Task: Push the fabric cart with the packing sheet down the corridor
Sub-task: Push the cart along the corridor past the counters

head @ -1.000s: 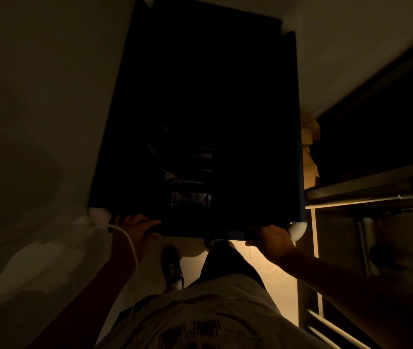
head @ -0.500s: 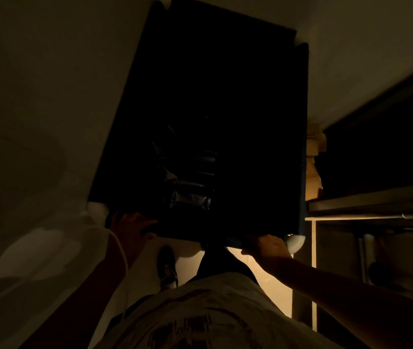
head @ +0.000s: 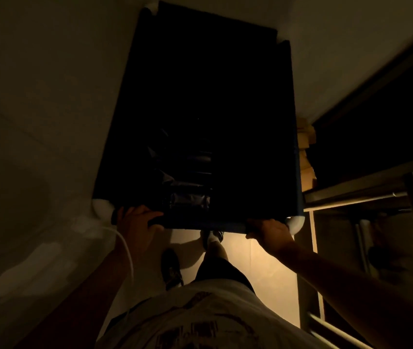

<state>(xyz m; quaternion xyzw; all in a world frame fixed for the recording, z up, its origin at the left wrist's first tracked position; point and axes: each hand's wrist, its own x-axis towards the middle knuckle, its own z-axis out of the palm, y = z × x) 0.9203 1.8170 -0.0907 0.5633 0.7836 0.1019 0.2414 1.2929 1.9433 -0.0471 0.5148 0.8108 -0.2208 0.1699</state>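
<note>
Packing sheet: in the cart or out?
In. The packing sheet lies crumpled inside the fabric cart, near the rim that the left hand and right hand grip.

Dim amber light tints every surface. The deep rectangular fabric cart (head: 250,122) reads as near-black navy, its rim a slightly bluer band, with rounded white plastic corner caps (head: 297,222). Inside it, a crinkled dark plastic packing sheet (head: 187,197) shows faint grey-blue glints. The smooth floor (head: 36,109) is pale beige, brightening to warm tan below the cart. A thin white cord (head: 126,250) crosses the left forearm. The pale cream T-shirt (head: 200,321) bears a dark brown printed graphic. The shoes (head: 172,270) are dark.
</note>
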